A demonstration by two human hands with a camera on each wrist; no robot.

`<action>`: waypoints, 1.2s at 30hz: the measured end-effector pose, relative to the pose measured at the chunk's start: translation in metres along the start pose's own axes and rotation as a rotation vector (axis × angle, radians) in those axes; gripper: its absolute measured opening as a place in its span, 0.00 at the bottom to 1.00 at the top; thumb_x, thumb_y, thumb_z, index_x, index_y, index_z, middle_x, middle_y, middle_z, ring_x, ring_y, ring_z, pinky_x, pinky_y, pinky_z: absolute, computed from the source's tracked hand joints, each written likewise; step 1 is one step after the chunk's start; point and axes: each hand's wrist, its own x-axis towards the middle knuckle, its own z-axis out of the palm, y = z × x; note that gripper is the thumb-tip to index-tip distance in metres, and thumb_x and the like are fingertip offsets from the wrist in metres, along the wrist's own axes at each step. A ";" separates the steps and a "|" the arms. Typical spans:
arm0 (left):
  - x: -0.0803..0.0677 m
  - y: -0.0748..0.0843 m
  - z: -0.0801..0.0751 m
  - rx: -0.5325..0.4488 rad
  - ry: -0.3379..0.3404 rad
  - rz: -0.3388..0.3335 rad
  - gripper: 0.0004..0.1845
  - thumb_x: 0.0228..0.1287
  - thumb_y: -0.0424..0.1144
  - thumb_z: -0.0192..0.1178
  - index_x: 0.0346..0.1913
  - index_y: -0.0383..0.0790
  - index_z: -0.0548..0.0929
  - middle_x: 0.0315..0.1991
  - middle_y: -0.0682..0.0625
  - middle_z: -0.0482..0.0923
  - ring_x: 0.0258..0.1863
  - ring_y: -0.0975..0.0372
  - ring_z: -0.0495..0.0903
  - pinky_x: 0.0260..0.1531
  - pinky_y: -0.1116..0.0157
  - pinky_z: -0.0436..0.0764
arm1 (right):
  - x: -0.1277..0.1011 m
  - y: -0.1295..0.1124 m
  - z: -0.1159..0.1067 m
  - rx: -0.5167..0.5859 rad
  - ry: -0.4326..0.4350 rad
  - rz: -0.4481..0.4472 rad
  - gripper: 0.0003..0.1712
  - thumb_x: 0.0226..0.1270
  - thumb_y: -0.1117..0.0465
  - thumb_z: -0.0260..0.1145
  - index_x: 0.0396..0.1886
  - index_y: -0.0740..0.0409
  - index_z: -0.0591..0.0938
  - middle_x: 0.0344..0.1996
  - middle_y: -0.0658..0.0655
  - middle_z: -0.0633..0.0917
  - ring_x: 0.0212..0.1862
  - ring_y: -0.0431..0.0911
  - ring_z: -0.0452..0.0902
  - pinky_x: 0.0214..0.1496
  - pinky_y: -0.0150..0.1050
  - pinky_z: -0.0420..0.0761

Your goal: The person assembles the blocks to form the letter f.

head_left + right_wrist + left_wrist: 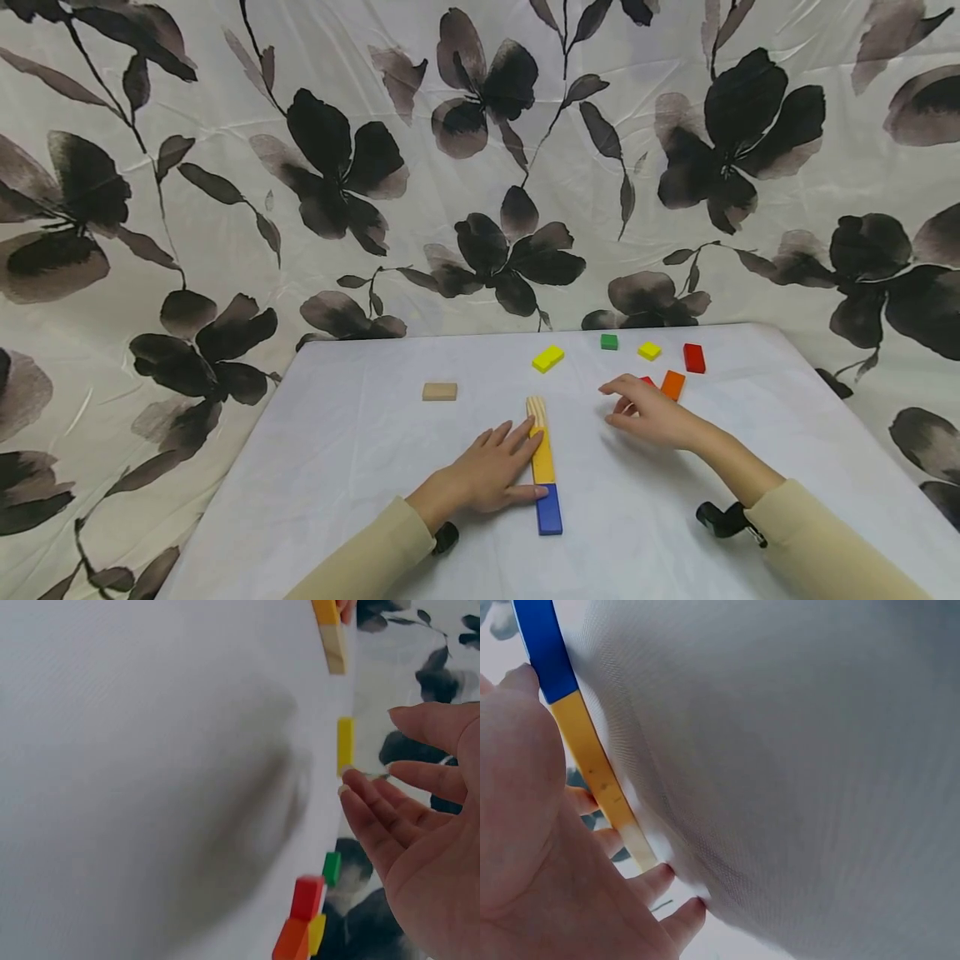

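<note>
Head view: the left hand (491, 475), fingers spread flat, presses against a row of blocks (543, 462) mid-table (360, 467); the right hand (651, 412), relaxed and holding nothing, hovers beside an orange block (672, 384). Left wrist view: fingers (664, 877) touch the row (585, 750). Right wrist view: the hand's (420, 832) fingers are straight and empty.

A fine-woven matt white cloth (360, 467) is spread over the table. The blue block (549, 509) and orange block (672, 385) are coated in smooth, slightly glossy paint, while bare grained wood is shown by the pale ridged block (537, 412) and the tan block (439, 391). A creased floral fabric backdrop (225, 167) is hung behind.
</note>
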 end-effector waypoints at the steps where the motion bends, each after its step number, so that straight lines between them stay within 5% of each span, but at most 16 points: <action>1: 0.000 0.000 0.000 0.005 0.000 0.000 0.48 0.70 0.76 0.39 0.84 0.54 0.49 0.85 0.52 0.39 0.81 0.48 0.50 0.75 0.44 0.58 | -0.003 0.003 -0.003 -0.002 0.003 -0.004 0.26 0.72 0.60 0.68 0.65 0.67 0.76 0.59 0.65 0.79 0.47 0.47 0.80 0.52 0.43 0.85; 11: -0.002 0.001 -0.003 0.021 -0.009 0.004 0.48 0.70 0.76 0.39 0.84 0.52 0.49 0.85 0.52 0.39 0.81 0.47 0.50 0.75 0.44 0.58 | -0.029 0.023 -0.029 -0.028 0.052 -0.033 0.27 0.69 0.64 0.69 0.64 0.70 0.76 0.54 0.65 0.81 0.46 0.46 0.80 0.51 0.46 0.85; 24: -0.004 0.003 -0.005 0.030 -0.008 0.032 0.47 0.73 0.73 0.40 0.84 0.49 0.50 0.84 0.48 0.40 0.80 0.46 0.50 0.75 0.43 0.58 | -0.041 0.057 -0.044 -0.057 0.136 0.070 0.27 0.68 0.67 0.69 0.64 0.74 0.75 0.54 0.69 0.80 0.51 0.59 0.78 0.53 0.57 0.84; 36: -0.005 0.003 -0.005 0.048 -0.006 0.030 0.47 0.72 0.74 0.38 0.84 0.49 0.49 0.84 0.48 0.40 0.81 0.46 0.50 0.75 0.44 0.57 | -0.040 0.079 -0.045 -0.110 0.141 0.171 0.32 0.66 0.64 0.71 0.65 0.76 0.72 0.54 0.73 0.77 0.51 0.62 0.76 0.55 0.60 0.82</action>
